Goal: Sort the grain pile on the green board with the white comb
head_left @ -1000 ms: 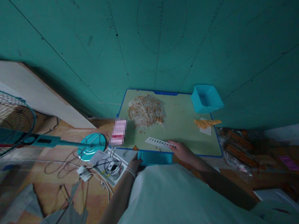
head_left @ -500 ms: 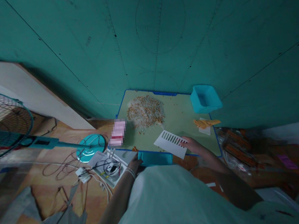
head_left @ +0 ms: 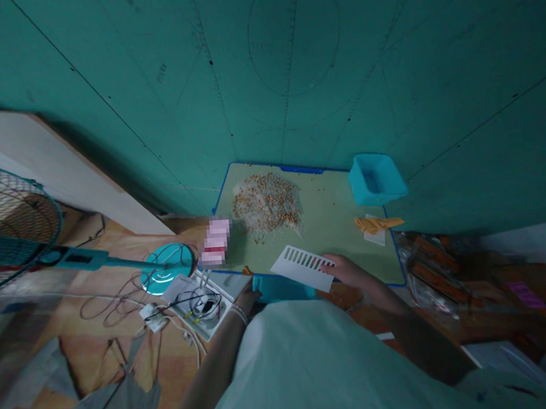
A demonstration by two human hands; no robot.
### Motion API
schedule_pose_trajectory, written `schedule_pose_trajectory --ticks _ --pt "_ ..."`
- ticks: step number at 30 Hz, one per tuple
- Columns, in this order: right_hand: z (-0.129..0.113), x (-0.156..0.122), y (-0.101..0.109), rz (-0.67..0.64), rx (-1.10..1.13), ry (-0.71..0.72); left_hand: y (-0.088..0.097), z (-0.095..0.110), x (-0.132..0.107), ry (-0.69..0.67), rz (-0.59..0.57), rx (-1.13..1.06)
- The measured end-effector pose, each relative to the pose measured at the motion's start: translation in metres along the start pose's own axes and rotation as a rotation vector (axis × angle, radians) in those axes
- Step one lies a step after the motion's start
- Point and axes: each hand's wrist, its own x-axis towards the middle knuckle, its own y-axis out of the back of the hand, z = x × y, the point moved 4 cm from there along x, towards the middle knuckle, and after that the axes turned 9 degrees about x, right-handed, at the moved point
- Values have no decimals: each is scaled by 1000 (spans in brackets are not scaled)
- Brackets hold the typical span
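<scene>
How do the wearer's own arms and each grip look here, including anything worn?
Left grip and right grip are bare, five-fingered hands without visible gloves. A pale bracelet circles the left wrist; none shows on the right. Both forearms are uncovered. A pale greenish garment covers the torso; its sleeve ends are unclear.

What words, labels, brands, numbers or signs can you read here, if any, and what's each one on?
None can be read.
Wall: faint marks, too small.
Pink thing at left: pixelated, unreadable.
Pink label at right: too blurred.
Shirt: dark mark at lower right, too blurred.
</scene>
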Motion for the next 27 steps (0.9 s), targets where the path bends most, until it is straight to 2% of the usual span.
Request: schedule_pose_trajectory --ticks 5,8,13,17,21,27 --pt "-10 15 -14 15 -76 56 -3 3 -7 -2 -23 -65" --pt "-7 29 -15 90 -75 51 -5 5 -12 17 -13 -79" --pt "-4 41 10 332 -81 17 -1 3 -13 33 32 -83" --pt "-12 40 29 443 -187 5 4 -1 -10 0 22 -74" --pt "-26 41 26 405 -256 47 10 -3 -10 5 70 -55" --pt "-54 56 -6 267 -432 132 16 -6 -5 -16 65 -79"
